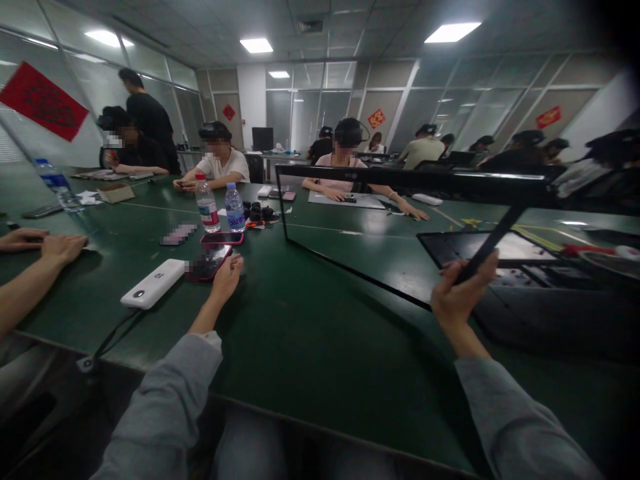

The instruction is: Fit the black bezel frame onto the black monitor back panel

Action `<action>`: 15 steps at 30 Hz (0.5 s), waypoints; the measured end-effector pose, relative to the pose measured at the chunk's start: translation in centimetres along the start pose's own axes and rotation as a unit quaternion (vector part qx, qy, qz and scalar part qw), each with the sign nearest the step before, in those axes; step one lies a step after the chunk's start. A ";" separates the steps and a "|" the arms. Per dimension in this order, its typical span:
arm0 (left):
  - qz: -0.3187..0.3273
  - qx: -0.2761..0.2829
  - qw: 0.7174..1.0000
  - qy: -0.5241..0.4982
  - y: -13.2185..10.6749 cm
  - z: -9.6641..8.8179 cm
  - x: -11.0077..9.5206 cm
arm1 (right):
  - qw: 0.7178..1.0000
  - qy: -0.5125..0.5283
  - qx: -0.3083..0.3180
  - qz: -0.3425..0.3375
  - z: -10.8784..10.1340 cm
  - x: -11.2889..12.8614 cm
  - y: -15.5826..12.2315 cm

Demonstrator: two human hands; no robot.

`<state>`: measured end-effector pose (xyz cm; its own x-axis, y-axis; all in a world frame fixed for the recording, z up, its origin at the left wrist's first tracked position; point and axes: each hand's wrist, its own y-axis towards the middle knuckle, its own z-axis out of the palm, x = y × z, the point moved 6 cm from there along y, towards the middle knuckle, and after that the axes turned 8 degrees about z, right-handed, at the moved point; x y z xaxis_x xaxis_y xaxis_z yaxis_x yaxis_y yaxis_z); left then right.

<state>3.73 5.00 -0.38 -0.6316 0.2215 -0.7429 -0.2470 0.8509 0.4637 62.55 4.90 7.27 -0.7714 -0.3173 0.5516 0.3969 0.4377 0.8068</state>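
Blk frame (400, 179), pwr bank (150, 288) w/ "10"

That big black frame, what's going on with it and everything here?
The person's right hand grips the black frame, holding it up aslant over the green table. Their left hand is at the edge of the nearer red-edged phone. A white power bank lies beside that phone. Other people sit around the table.
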 end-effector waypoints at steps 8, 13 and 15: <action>0.013 0.000 1.000 -0.017 -0.5 0.0 -1.9 | 0.991 -0.011 0.099 0.093 2.1 -1.2 -1.2; -0.023 0.034 0.994 0.101 -0.8 -0.3 -2.3 | 0.962 -0.105 0.231 0.096 5.2 -3.9 -2.6; -0.054 0.039 0.988 0.142 -0.9 -0.5 -2.1 | 0.938 -0.114 0.309 0.105 6.7 -5.2 -3.5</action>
<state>4.95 3.51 1.02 -0.7880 -0.0066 -0.6156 -0.2749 0.8985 0.3423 61.77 10.67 0.13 -0.8226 -0.0123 0.5685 0.2420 0.8972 0.3695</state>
